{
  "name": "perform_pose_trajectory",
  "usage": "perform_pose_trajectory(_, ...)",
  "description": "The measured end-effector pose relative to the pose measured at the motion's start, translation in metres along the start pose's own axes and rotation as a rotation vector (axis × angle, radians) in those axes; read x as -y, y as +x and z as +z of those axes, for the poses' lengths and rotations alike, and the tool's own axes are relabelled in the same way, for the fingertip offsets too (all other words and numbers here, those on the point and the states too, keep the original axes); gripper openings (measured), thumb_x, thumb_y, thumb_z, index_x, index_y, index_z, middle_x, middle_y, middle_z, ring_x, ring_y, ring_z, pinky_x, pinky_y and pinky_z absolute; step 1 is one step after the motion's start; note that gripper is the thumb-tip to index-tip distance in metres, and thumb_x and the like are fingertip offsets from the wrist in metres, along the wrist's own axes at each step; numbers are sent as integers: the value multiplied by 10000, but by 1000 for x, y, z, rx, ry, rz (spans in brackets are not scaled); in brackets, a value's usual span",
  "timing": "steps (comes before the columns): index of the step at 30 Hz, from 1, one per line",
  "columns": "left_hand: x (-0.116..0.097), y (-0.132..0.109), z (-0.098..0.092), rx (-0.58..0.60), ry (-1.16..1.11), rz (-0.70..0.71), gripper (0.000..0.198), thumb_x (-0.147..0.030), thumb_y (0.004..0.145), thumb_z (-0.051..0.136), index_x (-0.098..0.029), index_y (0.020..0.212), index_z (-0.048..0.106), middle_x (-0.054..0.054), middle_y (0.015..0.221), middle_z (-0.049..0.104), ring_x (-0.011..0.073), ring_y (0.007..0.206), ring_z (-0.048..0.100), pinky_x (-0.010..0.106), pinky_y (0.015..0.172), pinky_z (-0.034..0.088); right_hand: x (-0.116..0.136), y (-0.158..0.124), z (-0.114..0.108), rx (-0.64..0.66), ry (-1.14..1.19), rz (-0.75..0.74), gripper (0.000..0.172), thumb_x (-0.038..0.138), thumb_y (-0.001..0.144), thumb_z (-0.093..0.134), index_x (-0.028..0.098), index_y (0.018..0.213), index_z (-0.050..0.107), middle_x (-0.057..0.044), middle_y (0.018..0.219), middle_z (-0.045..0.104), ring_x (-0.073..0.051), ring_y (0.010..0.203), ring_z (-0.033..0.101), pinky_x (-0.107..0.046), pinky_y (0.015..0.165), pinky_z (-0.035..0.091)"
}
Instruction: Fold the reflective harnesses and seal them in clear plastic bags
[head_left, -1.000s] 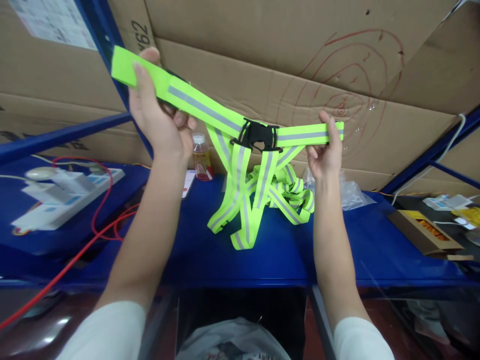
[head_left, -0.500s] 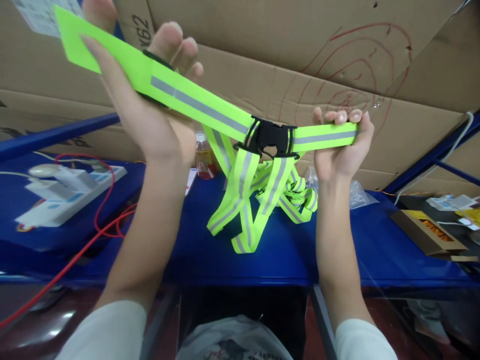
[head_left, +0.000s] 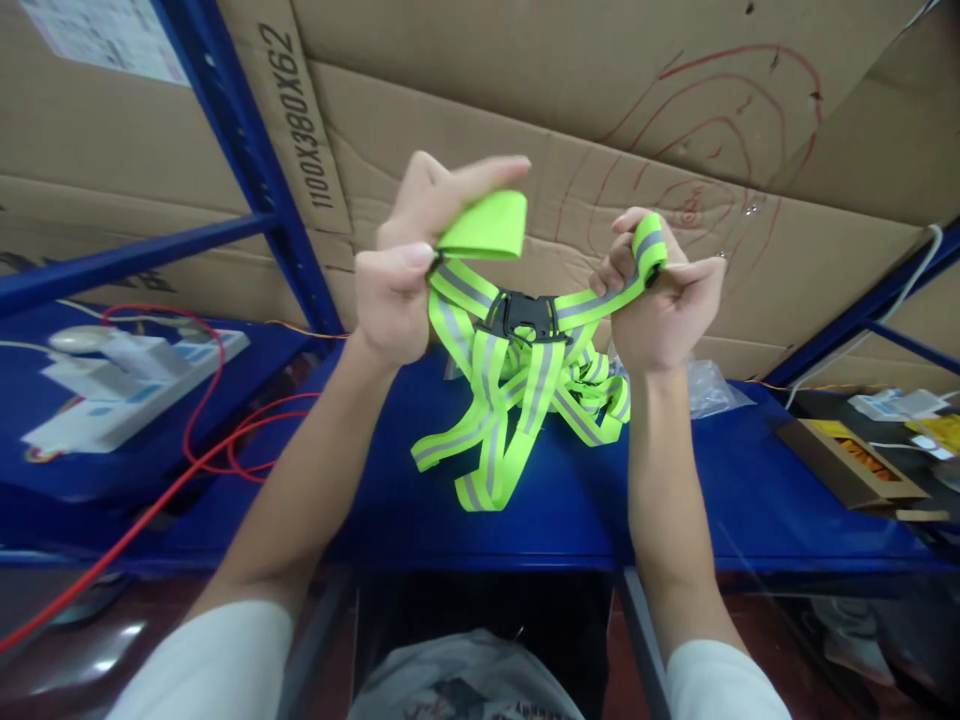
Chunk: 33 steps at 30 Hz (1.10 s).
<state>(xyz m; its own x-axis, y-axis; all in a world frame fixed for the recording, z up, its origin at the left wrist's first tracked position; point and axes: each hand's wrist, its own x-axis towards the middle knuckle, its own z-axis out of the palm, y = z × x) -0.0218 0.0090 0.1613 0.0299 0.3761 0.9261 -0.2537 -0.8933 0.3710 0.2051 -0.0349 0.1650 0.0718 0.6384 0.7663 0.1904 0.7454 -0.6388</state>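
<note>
Between my hands hangs a neon-green reflective vest (head_left: pixel 540 385) made of straps with grey stripes. Its black buckle (head_left: pixel 525 315) is fastened at the middle. My left hand (head_left: pixel 405 275) pinches the folded belt strap on the left near a black piece, index finger stretched out over the green fold. My right hand (head_left: pixel 656 290) is closed around the right-hand belt strap, which loops over the fingers; a small black slider shows there. The lower straps droop onto the blue table (head_left: pixel 570 520), some of them bunched behind.
On the left lie a white power strip (head_left: pixel 142 390) with plugs and a red cable (head_left: pixel 172 495). A clear plastic bag (head_left: pixel 712 390) and an open cardboard box (head_left: pixel 851 465) are on the right. Cardboard sheets (head_left: pixel 465 140) and blue frame bars (head_left: pixel 247 150) stand behind.
My left hand has moved right and inward, and the long left strap end is now folded over. My right hand has turned, curling its strap around the fingers. The buckle has shifted slightly left and down.
</note>
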Motion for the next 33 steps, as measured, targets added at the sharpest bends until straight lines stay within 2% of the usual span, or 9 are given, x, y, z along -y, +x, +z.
perform_pose_trajectory(2, 2, -2, -4, 155, 156, 122, 631, -657, 1006, 434, -291, 1348, 817, 116, 873, 594, 341, 941, 534, 499, 969, 450, 1, 0, 2, 1, -26, 28, 579, 761, 925, 423, 298, 1184, 655, -85, 940, 629, -280, 835, 615, -439, 746, 544)
perform_pose_trajectory(4, 3, -3, -9, 265, 217, 133, 573, -561, 1001, 486, -309, 1441, 753, 104, 911, 620, 336, 942, 577, 499, 940, 478, 1, 0, 1, -20, -37, 39, 529, 676, 933, 461, 318, 1259, 674, -88, 1083, 698, -280, 868, 631, -445, 775, 561)
perform_pose_trajectory(7, -2, -2, -10, 351, 224, -20, 500, -470, 1004, 572, -278, 1428, 756, 85, 952, 669, 293, 927, 641, 452, 914, 527, -1, 1, -3, -5, -17, 34, 548, 620, 910, 516, 332, 1347, 677, -89, 1167, 727, -292, 887, 644, -459, 786, 576)
perform_pose_trajectory(11, -14, -3, -5, 380, 144, -198, 412, -438, 925, 745, -271, 1299, 798, 42, 930, 721, 238, 863, 709, 368, 823, 587, -2, 1, -6, 102, -106, 35, 720, 655, 845, 660, 365, 1499, 581, -72, 1032, 699, -320, 942, 668, -463, 783, 586)
perform_pose_trajectory(15, -18, -4, -2, 493, 100, -251, 570, -373, 853, 839, -281, 1406, 735, 30, 969, 747, 185, 812, 712, 289, 727, 577, 3, -5, -6, 145, 25, 5, 689, 642, 847, 666, 363, 1475, 618, -54, 1059, 681, -268, 869, 667, -434, 742, 581)
perform_pose_trajectory(18, -15, -5, -2, 558, 52, -356, 632, -357, 773, 915, -268, 1373, 738, 33, 975, 762, 176, 791, 725, 267, 692, 567, 6, -9, -6, 163, 153, 11, 660, 549, 787, 783, 354, 1409, 683, -56, 1146, 709, -255, 905, 698, -396, 719, 593)
perform_pose_trajectory(23, -3, -10, -2, 718, -41, -528, 750, -360, 652, 999, -247, 1342, 727, 42, 950, 775, 171, 722, 737, 245, 617, 548, 2, -10, -5, 141, 0, 108, 732, 721, 728, 842, 330, 1328, 689, -79, 1051, 748, -340, 1042, 758, -426, 725, 654)
perform_pose_trajectory(27, 7, -14, 2, 818, -46, -563, 746, -432, 688, 974, -218, 1351, 708, 79, 1050, 797, 204, 838, 768, 273, 694, 589, -1, -8, -3, 127, -72, 154, 734, 686, 717, 902, 341, 1326, 681, -70, 1011, 763, -361, 1068, 778, -424, 723, 675)
perform_pose_trajectory(33, 14, -17, 12, 847, 1, -503, 596, -516, 754, 911, -168, 1226, 802, 102, 1128, 820, 285, 1084, 751, 379, 952, 590, -4, -9, -2, 121, 26, 94, 676, 747, 724, 830, 350, 1252, 684, -71, 1076, 751, -358, 1125, 759, -451, 766, 680)
